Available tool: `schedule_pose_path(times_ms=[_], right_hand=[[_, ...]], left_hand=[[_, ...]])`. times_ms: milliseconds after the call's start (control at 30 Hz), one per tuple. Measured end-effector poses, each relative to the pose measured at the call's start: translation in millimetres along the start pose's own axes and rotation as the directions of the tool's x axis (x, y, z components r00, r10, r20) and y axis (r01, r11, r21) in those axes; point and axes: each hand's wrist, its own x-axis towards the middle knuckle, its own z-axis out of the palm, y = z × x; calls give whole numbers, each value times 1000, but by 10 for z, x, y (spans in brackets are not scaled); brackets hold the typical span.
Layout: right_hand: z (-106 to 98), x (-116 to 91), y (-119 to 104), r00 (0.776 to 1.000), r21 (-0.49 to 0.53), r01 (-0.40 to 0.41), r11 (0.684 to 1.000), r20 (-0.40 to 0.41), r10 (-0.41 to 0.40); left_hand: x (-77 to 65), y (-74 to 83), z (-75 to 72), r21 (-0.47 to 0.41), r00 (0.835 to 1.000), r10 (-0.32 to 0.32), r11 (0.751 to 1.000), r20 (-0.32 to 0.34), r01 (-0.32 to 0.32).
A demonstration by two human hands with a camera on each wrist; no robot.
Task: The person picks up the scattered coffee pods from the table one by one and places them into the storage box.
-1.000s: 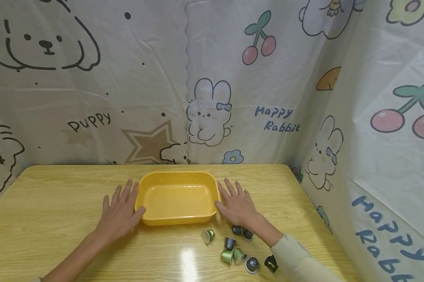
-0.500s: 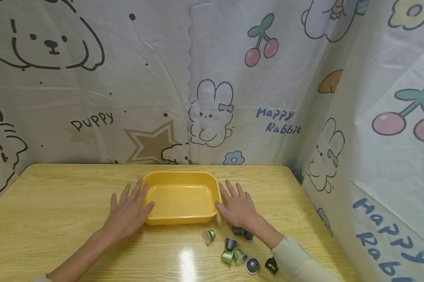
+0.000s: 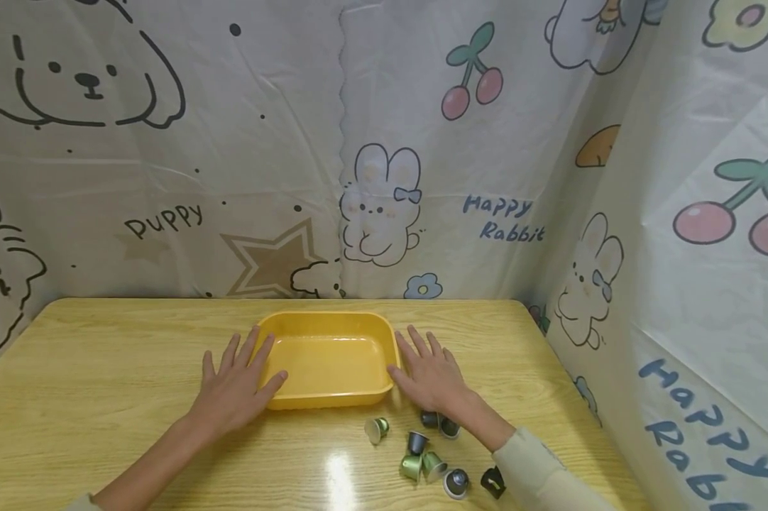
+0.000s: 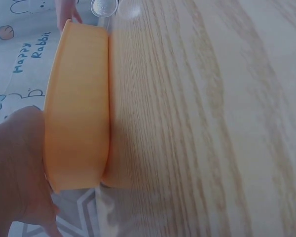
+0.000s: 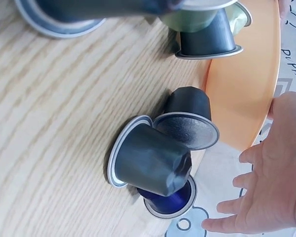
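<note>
- The cloth behind the desk reads "Puppy" on the left and "Happy Rabbit" right of the middle; "Happy" shows again on the right side, with the word below it cut off.
- The yellow tray sits upright on the desk near its far edge, opening upward, its glossy inside floor in sight.
- Its long axis runs left to right, roughly in line with that far edge.
- The left hand lies at the tray's left end, fingers straight and spread, thumb over the near corner.
- The right hand lies flat-fingered and spread at the right end, thumb by the rim.
- Dark pods and green pods lie scattered nearer the viewer, some by the right wrist.
</note>
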Motion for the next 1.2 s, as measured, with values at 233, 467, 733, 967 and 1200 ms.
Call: schedule_pose_path(times_ms=[233,467,733,967,1200], right_hand=[[-108,-16,96,999,26,-29,999,-39,30],[-180,-98,267,995,281,-34,959,-83,60],[-150,-221,529,988,552,-3,834,-130,89],[-80,-349,715,991,695,-39,718,-66,117],[-62,-494,797,996,768,-74,636,24,87]], left_hand=[[4,1,2,-4,1000,-5,1000,4,5],[-2,7,-17,-10,1000,-2,1000,11,2],[1,3,-10,-11,1000,-1,1000,11,1],[-4,-14,1,-7,1000,-5,1000,12,5],[5,-11,-3,-4,1000,-1,1000,10,1]])
